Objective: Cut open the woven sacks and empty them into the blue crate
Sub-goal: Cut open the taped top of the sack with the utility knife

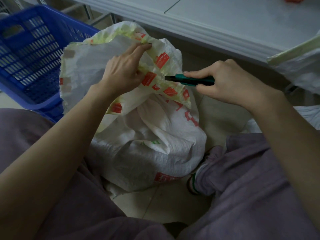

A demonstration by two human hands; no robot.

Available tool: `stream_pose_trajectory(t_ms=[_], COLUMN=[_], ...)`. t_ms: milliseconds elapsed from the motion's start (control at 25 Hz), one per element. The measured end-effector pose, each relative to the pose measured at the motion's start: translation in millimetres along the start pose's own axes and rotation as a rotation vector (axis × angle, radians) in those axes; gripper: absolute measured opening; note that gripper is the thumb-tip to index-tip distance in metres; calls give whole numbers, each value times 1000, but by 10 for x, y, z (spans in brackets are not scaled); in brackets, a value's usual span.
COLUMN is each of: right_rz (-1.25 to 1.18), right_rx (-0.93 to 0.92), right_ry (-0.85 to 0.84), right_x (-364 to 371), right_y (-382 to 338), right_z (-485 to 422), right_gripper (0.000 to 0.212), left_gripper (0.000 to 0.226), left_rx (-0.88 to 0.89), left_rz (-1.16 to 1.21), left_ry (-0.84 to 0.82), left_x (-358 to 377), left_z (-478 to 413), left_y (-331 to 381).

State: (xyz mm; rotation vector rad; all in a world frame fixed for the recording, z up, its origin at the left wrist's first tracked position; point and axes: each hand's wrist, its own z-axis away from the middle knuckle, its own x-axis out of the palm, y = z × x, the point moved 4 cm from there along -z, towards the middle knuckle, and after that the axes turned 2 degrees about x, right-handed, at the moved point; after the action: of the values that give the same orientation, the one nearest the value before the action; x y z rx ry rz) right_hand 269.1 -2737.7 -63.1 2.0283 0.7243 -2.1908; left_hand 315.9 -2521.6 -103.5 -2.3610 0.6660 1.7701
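two bare hands of ours meet over one white sack set between our knees. far left, the blue crate (31,54) stands on the floor, its slotted wall just beside the sack's raised top. next comes our left hand (121,70), fingers curled and pinching the crumpled, yellow-lined mouth of the sack (147,144), holding that edge up. the sack itself sits upright on the pale floor tiles, white with red printed patches along its rim and red lettering lower down. right of the gripped edge, a green cutter (188,80) points its dark tip left at the rim, just beside the fabric; we cannot tell whether it touches. our right hand (230,84) is wrapped round the cutter's handle, one finger stretched along its top. below it, a shoe (194,184) peeks from under our purple trousers (251,187), close to the sack's base. far right, a second white sack (297,66) shows partly, near the edge of a white table (225,23).
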Motion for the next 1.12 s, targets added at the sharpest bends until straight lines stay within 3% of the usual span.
stream_pose_trajectory(t_ms=[320,800,1120], right_rz=[-8,-6,35], right_rx=[-42,-29,-82], right_ry=[11,40,147], right_x=[121,110,41], right_y=[-80,-104,-136], right_z=[-33,-61,-24], right_gripper=[42,43,42], left_gripper=[62,65,67], left_rx=[99,-61,24], left_rz=[33,26,67], left_ry=[-26,20,18], left_x=[67,-5,-28], left_z=[31,50,73], left_y=[60,-43,-44])
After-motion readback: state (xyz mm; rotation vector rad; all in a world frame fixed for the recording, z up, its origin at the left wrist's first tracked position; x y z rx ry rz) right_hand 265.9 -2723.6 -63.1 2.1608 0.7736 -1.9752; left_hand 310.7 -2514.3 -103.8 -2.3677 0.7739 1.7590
